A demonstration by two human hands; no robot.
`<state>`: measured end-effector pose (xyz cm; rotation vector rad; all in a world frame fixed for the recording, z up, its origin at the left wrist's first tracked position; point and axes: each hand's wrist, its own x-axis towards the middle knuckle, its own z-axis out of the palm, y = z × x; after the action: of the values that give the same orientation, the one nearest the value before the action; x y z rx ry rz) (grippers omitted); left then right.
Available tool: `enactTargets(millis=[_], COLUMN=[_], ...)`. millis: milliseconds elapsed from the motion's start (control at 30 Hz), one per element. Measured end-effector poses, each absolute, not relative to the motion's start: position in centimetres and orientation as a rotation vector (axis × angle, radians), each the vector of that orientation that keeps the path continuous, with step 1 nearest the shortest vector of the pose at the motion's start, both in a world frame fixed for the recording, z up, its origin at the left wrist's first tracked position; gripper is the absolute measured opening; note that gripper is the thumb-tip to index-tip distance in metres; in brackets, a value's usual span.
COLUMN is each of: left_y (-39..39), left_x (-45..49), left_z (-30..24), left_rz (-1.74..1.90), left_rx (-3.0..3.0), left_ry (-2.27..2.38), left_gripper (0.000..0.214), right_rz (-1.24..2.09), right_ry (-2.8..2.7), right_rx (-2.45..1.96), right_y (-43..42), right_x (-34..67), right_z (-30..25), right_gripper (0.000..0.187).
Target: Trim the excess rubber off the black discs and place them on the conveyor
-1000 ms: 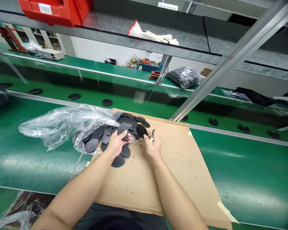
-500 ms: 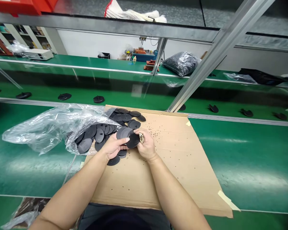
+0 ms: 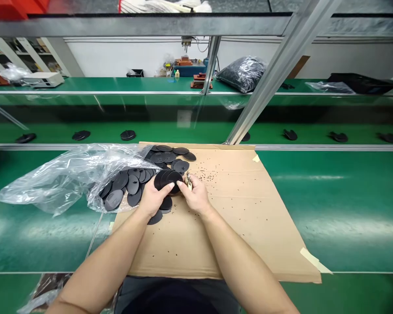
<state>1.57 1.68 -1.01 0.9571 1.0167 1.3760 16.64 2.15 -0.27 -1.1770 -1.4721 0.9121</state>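
Note:
Fanned between the thumb and fingers of my left hand (image 3: 152,197) are several black plastic discs (image 3: 169,178). My right hand (image 3: 196,195) is closed around small metal clippers (image 3: 188,181), mostly covered by the fingers, and its thumb touches the edge of the front disc. Both hands are above a cardboard sheet (image 3: 236,235). To the left, many loose black discs (image 3: 132,185) spill from a clear plastic bag (image 3: 62,174), a few of them lying under my hands.
Tiny black bits (image 3: 210,175) are scattered over the cardboard, which is taped at its corners to the green bench (image 3: 314,200). Behind it, black parts (image 3: 127,135) sit spaced along a green strip. A slanted metal post (image 3: 265,87) rises at the back right.
The held discs have tilted and now look darker and more spread. My right thumb has come onto the disc edge, close to my left thumb. The camera view has tipped slightly downward.

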Motion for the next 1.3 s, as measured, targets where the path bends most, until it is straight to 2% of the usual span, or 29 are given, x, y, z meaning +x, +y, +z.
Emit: enactTargets(millis=[233, 367, 600, 867, 1000, 1100, 1200, 1300], left_y=[1.6, 1.6, 1.5, 1.2, 1.4, 1.8, 2.0, 1.8], left_x=[1.7, 1.6, 1.3, 1.7, 1.6, 1.2, 0.9, 0.9], left_z=[-0.8, -0.6, -1.0, -0.5, -0.4, -0.4, -0.4, -0.2], left_rz=[1.324, 1.305, 1.31, 1.258, 1.241, 1.192, 1.128, 1.106], left_rx=[0.813, 0.79, 0.916, 0.902, 0.825, 0.717, 0.654, 0.65], left_ry=[0.967, 0.979, 0.932, 0.837, 0.834, 0.842, 0.804, 0.787], left_gripper=[0.047, 0.045, 0.032, 0.03, 0.035, 0.04, 0.047, 0.051], right_rz=[0.923, 0.999, 1.118, 1.049, 0.907, 0.902, 0.97, 0.868], right_ry=[-1.44, -1.396, -1.475, -1.421, -1.485, -1.501, -1.503, -1.559], right_rx=[-1.183, -1.166, -1.09, -1.14, -1.183, -1.085, -0.943, -0.927], right_y=[2.3, 2.5, 2.4, 2.1, 1.9, 1.5, 1.2, 1.0], right_x=[16.6, 16.5, 16.9, 16.9, 16.6, 16.3, 16.1, 16.1], right_z=[-0.8, -1.2, -1.1, -0.5, -0.2, -0.2, -0.3, -0.3], right_gripper=[0.022, 0.03, 0.034, 0.033, 0.037, 0.028, 0.031, 0.023])
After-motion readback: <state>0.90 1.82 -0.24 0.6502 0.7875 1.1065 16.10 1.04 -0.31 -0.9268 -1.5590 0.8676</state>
